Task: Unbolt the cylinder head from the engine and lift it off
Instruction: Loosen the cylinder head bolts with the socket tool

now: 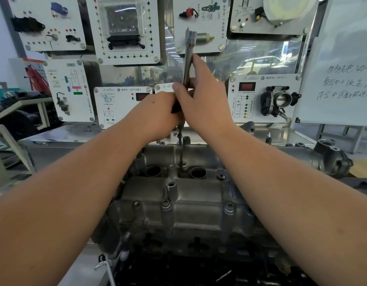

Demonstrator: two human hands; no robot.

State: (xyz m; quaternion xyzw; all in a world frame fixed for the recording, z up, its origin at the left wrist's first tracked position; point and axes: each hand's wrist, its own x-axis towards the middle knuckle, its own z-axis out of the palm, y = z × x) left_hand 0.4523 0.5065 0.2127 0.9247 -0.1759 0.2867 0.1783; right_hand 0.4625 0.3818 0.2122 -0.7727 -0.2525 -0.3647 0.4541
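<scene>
Overhead, head view only: two bare hands meet above one cylinder head (178, 203), which sits on the engine on a metal bench (75, 133). Right hand (203, 100) curls its fingers round the upright shaft of one long wrench (188, 58). Left hand (158, 114) grips the tool's dark lower part, just beside the right. One thin extension (180, 135) drops to the head's far side. Two round open bores (198, 172) show on top. Behind: seven training panels (125, 29), one whiteboard (343, 79).
</scene>
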